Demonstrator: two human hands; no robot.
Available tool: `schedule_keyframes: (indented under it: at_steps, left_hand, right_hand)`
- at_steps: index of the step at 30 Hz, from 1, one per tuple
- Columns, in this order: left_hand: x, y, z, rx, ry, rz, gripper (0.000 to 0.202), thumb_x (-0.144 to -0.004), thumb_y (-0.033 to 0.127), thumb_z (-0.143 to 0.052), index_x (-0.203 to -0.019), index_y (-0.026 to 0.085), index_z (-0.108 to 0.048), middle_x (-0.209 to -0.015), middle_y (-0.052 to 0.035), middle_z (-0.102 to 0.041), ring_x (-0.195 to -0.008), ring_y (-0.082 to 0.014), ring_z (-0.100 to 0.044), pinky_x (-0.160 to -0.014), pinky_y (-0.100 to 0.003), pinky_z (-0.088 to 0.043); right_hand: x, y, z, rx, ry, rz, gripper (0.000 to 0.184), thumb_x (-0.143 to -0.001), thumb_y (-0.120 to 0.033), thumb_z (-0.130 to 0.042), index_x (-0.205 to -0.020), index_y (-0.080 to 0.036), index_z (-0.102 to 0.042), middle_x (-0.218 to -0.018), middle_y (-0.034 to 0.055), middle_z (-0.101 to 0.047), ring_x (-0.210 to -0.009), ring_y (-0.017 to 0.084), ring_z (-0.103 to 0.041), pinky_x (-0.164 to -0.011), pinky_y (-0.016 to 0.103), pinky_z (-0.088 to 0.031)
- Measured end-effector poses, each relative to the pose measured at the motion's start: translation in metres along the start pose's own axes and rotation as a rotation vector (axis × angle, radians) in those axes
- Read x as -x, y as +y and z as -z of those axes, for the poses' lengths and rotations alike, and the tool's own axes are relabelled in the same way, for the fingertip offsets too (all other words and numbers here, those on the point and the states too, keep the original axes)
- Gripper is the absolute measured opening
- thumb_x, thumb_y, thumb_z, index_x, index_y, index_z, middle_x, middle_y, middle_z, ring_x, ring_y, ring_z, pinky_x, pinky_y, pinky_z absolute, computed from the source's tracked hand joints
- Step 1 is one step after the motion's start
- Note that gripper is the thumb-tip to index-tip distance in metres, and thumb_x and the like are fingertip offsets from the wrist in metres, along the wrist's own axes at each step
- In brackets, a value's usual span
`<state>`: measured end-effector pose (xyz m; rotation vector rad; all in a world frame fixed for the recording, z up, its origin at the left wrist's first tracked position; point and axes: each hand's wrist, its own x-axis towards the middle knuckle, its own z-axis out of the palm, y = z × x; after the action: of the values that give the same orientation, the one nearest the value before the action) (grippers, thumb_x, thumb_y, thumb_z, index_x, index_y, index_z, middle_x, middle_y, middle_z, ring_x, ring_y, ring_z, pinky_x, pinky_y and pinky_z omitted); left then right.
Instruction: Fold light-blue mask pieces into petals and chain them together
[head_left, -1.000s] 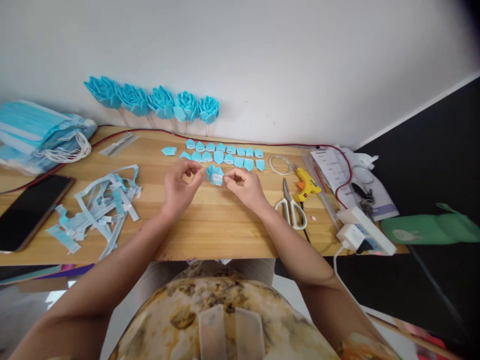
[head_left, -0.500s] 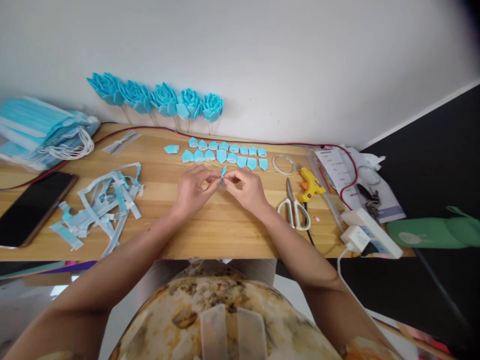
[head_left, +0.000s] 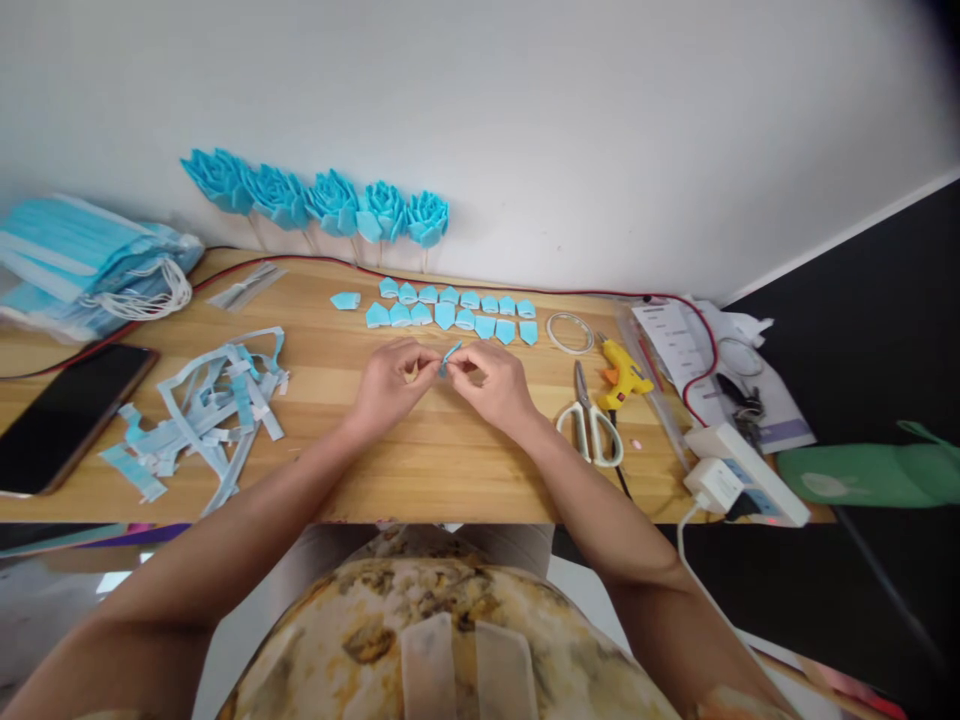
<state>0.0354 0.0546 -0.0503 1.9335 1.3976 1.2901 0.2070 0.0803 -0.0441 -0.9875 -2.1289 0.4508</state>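
Note:
Between the fingertips of both hands is a small blue fabric petal (head_left: pixel 448 354), mostly covered by the fingers. My left hand (head_left: pixel 395 384) pinches it from the left, and my right hand (head_left: pixel 491 383) pinches it from the right. Just beyond my hands, several folded blue petals (head_left: pixel 445 316) lie in two rows, with a single petal (head_left: pixel 346 300) apart at their left. Several blue fabric roses (head_left: pixel 332 202) on thin sticks lean against the wall.
Left: a phone (head_left: pixel 71 420), blue fabric scraps (head_left: pixel 217 410) and bagged face masks (head_left: pixel 67 255). Right: scissors (head_left: pixel 590 420), a yellow glue gun (head_left: pixel 625 370), a wire ring (head_left: pixel 570 333), papers (head_left: pixel 679 345), a power strip (head_left: pixel 750 475) and a green bottle (head_left: pixel 862 473). A red-black cable runs along the wall.
The blue petal in my fingers has tilted and sits slightly lower. Both hands have shifted slightly, still pinching it. The whole view has moved a little.

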Motion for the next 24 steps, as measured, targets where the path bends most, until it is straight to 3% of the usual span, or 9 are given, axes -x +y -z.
schedule_keyframes:
  at_steps: [24]
  left_hand:
    - [-0.0021,0.0032,0.0032,0.079,-0.041,0.123,0.015,-0.079,0.024,-0.055,-0.067,0.018,-0.062,-0.066,-0.0007,-0.062,-0.064,-0.0131,-0.054,-0.060,-0.025,-0.039]
  right_hand:
    - [0.0000,-0.0044,0.0017,-0.021,-0.034,0.024,0.011,-0.082,-0.018,-0.053,-0.075,-0.022,-0.060,-0.073,0.0015,-0.065,-0.074,0.016,-0.057,-0.072,0.030,-0.042]
